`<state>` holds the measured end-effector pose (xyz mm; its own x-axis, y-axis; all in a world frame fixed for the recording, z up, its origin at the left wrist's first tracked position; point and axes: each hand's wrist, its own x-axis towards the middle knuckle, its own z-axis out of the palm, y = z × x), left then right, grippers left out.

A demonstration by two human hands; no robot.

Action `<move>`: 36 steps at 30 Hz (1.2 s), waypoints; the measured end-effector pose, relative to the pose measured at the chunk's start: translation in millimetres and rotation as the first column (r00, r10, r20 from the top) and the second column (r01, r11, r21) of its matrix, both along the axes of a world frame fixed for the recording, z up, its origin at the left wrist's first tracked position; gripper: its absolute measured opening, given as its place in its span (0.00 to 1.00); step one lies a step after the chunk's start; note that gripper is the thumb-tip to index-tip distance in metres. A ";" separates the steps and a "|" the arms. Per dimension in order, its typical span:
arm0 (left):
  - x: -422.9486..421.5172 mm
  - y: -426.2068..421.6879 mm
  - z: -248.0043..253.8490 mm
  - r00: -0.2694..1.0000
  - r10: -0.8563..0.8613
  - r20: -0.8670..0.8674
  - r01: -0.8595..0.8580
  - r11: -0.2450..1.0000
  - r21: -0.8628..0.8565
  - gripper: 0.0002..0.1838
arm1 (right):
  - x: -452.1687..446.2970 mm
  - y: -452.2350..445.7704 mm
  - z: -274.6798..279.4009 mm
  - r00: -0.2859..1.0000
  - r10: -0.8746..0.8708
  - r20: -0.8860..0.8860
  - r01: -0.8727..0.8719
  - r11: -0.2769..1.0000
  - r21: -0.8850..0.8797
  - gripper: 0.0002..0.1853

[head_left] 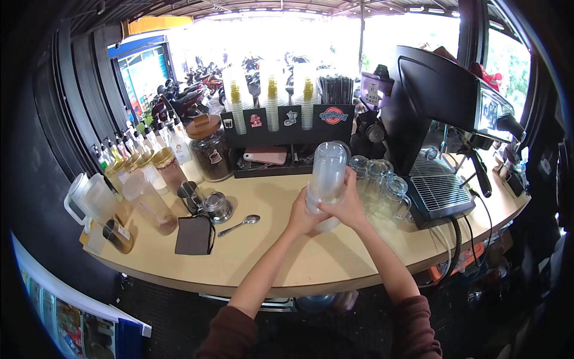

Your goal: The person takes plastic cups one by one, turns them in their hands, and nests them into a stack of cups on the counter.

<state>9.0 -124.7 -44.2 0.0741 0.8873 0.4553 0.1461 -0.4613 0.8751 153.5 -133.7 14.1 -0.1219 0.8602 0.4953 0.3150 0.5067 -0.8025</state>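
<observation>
Above the middle of the counter, both hands grip a clear cylindrical container (329,170) with a cloudy, whitish lower part. My left hand (304,214) is closed around its lower left side. From the right, my right hand (348,205) wraps it, with the thumb across the front near the base. What is inside cannot be made out. Just to the right stand several glass mugs (391,194). Left of my hands, a metal spoon (240,225) lies beside a dark folded cloth (194,234), with a small metal coffee filter (217,207) behind them.
An espresso machine (442,137) stands on the right with cables hanging over the edge. Jugs and tumblers (143,200) crowd the left, near a lidded coffee jar (209,149) and pump bottles. A black rack (287,128) with stacked cups and a phone (265,155) lines the back.
</observation>
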 end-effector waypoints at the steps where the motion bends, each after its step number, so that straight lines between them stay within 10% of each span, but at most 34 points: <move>1: 0.6 -2.0 2.5 1.000 -0.008 0.006 0.008 1.000 -0.013 0.48 | -0.4 -2.6 7.9 1.000 0.006 -0.008 -0.006 1.000 0.018 0.56; 11: -39.9 -11.8 36.0 0.998 -0.060 -0.007 0.059 0.998 -0.015 0.58 | 0.3 -11.0 69.9 0.953 -0.095 0.286 -0.054 0.879 0.474 0.46; 18: -68.3 -60.6 107.6 0.965 0.018 0.262 -0.078 0.973 0.218 0.45 | -25.1 -38.2 78.7 0.813 -0.291 0.505 -0.111 0.773 0.625 0.44; 25: -93.3 -76.8 101.3 0.976 -0.014 0.219 -0.047 0.961 0.271 0.37 | -31.0 -42.4 78.9 0.983 0.164 -0.084 -0.124 0.925 0.358 0.25; 27: -92.8 -78.1 98.6 0.988 -0.007 0.151 -0.042 0.947 0.319 0.38 | -27.9 -42.4 82.5 0.798 0.473 -0.373 -0.532 0.844 -0.066 0.15; 36: -92.0 -81.6 97.3 0.936 -0.143 0.323 0.095 0.982 0.161 0.39 | -27.9 -55.3 64.4 0.785 0.520 -0.335 -0.518 0.849 0.106 0.13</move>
<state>-83.0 -206.4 53.1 -0.0013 0.8066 0.5910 -0.2049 -0.5787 0.7894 125.6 -189.1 78.5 -0.3727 0.7117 0.5955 -0.2874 0.5217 -0.8033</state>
